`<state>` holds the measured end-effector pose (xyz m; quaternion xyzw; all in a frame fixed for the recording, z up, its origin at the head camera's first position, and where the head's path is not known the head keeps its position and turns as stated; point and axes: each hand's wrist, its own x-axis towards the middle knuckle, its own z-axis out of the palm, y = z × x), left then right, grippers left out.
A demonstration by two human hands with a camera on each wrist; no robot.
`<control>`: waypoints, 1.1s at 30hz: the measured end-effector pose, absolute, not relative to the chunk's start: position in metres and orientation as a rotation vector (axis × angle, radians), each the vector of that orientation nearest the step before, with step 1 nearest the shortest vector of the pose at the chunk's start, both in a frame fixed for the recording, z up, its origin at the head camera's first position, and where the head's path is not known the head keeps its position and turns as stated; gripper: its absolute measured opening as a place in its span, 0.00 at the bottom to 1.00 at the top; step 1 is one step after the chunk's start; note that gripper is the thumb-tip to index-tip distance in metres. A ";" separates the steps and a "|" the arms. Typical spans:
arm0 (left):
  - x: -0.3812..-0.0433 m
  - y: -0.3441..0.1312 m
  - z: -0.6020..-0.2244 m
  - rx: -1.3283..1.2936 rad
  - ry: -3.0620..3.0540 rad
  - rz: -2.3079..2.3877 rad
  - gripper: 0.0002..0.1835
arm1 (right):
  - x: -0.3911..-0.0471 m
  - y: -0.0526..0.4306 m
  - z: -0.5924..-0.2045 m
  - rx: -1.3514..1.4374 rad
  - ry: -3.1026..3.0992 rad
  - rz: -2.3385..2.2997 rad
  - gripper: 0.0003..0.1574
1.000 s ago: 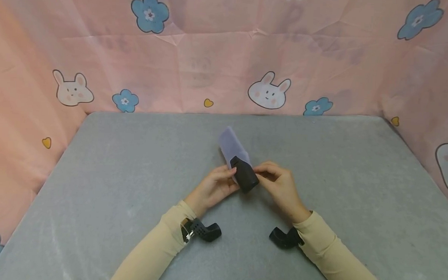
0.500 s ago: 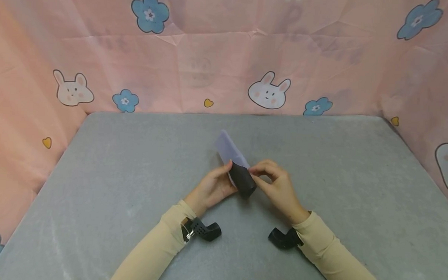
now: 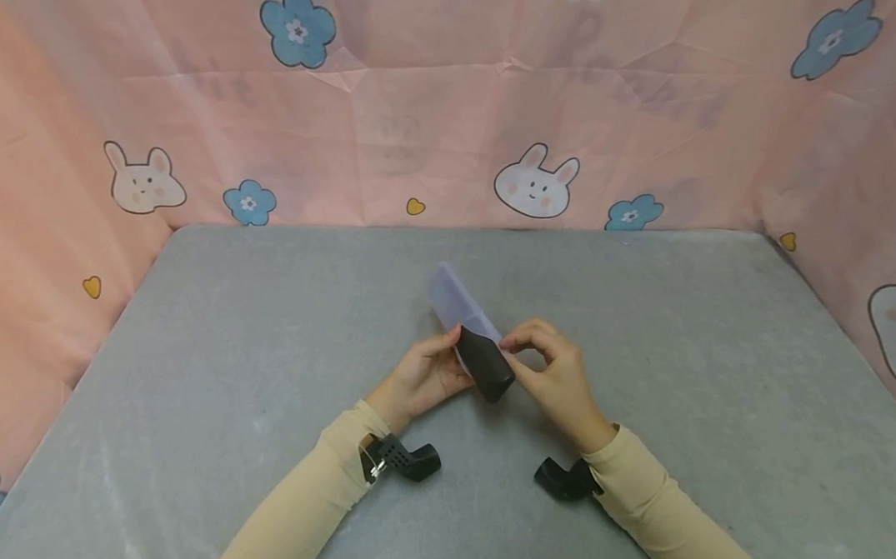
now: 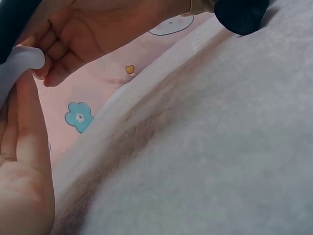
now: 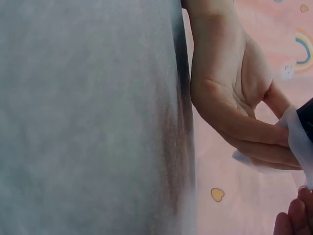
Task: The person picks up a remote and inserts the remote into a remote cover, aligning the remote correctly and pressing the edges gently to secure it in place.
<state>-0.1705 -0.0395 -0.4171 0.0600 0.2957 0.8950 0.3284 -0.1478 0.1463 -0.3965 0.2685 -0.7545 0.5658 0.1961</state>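
Black block point(image 3: 484, 364) overlaps the near end of a pale purple pouch point(image 3: 458, 301), both in hand over the middle of the desk point(image 3: 265, 346), well apart from its far edge. Pouch is thin, cloudy; its long end points at the far edge, leaning toward the far left corner. Left hand point(image 3: 423, 374): thumb on the block's left edge, fingers behind, so block and pouch are clamped between them. Reads as the steadying grip, palm turned up to carry the weight. Right hand point(image 3: 560, 372): thumb and index finger together, pinching pouch material at the block's right side. Pinch rather than full grasp, probably because the stuff is floppy and the rim wants fine control. Right wrist view backs this: pouch caught between fingers and thumb, block just beside it. Block end is turned toward the person, which likely keeps the joint in sight. How far one sits inside the other: can't tell, hands and material cover it. Looks lifted, but desk contact on the underside isn't clear. Wrist cameras point(image 3: 413, 461) ride on the inner side of the beige cuffs point(image 3: 620, 454), apart from the grip; pink cloth point(image 3: 455, 113) hangs behind the far edge.
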 end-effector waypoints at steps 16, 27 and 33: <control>-0.169 -0.043 -0.417 0.287 0.795 2.319 0.19 | -0.147 0.146 -0.396 0.701 -2.157 1.449 0.10; -0.170 -0.040 -0.419 0.290 0.857 2.326 0.21 | -0.149 0.146 -0.399 0.722 -2.135 1.386 0.11; -0.171 -0.037 -0.417 0.234 0.881 2.335 0.20 | -0.151 0.146 -0.404 0.707 -2.060 1.378 0.10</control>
